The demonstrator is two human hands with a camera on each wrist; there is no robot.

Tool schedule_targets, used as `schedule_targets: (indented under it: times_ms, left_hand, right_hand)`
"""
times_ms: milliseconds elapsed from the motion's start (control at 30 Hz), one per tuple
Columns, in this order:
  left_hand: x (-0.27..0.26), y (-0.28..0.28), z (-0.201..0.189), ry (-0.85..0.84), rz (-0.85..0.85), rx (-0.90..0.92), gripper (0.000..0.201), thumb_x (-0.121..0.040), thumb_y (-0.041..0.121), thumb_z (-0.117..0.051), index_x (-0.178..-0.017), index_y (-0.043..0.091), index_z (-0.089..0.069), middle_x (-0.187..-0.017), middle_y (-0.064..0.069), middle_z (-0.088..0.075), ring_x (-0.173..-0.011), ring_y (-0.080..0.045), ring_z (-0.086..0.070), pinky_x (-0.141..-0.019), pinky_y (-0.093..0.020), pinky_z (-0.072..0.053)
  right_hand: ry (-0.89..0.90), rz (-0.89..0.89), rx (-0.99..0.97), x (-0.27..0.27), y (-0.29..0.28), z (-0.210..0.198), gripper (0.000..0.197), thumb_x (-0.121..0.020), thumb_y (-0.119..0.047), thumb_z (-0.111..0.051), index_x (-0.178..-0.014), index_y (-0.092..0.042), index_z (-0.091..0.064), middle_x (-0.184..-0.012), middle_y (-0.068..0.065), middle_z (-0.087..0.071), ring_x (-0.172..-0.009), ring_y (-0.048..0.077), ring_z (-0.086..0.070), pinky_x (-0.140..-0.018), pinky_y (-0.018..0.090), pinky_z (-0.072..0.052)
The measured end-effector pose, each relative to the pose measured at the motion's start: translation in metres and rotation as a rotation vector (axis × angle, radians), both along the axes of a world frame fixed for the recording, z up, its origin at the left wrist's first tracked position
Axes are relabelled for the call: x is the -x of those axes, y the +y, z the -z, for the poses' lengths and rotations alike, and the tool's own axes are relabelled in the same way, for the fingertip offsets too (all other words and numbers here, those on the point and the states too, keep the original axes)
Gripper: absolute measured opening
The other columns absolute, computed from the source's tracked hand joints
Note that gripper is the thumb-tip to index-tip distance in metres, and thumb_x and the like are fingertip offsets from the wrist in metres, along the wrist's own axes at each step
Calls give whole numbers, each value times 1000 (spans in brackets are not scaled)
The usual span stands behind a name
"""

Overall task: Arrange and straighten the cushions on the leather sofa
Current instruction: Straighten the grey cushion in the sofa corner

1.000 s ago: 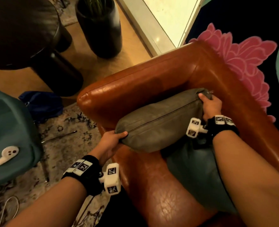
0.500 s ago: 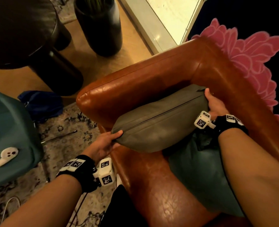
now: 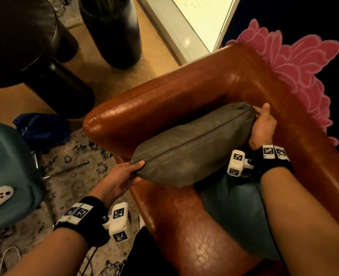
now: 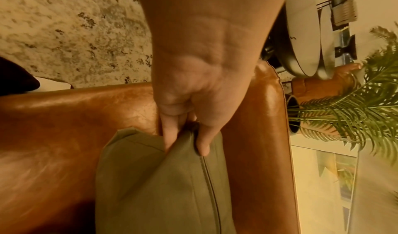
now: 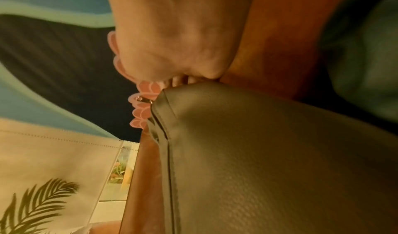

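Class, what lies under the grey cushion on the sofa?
A teal cushion shows beneath the grey cushion's near edge, on the brown leather sofa seat. How far it runs underneath is hidden.

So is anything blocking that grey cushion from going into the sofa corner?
Nothing visible does. Both hands grip the grey cushion along the sofa armrest; the teal cushion lies below it, on the seat.

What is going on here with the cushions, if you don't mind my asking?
A person is setting a grey cushion into the corner of the brown leather sofa. The left hand pinches its near corner and the right hand grips the far corner by the backrest. A teal cushion lies on the seat beside it, partly under the right forearm.
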State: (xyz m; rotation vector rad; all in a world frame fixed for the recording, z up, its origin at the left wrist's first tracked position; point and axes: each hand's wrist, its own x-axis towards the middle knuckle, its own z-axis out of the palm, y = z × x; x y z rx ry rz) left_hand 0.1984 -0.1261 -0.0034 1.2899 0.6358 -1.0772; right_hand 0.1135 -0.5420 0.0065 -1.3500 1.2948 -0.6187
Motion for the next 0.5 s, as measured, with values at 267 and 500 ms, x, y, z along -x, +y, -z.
schedule_targets:
  times_ms: [267,500]
  left_hand:
    - [3,3,2,14,-5,-3,39,-83,12,-73,-119,1,-67,-109,-11,-75,-91,-17,-75,-72,-27,-62]
    - [7,12,1,18,-13,29,29,-88,11,-68,-115,3,-68,-115,-15,-73,-94,-19,-74,-81,-28,-61]
  right_hand:
    - [255,-399,358,10,8,-9,53,-92,-42,-68,-140,-19,-60,-138,-3,-61,-129,7,-55,-114,21,-37]
    - [144,-272,213,-1,-27,7,27,-94,-36,-62,-103,-18,-80,-106,5,-77,-104,21,-72,-98,40,-56]
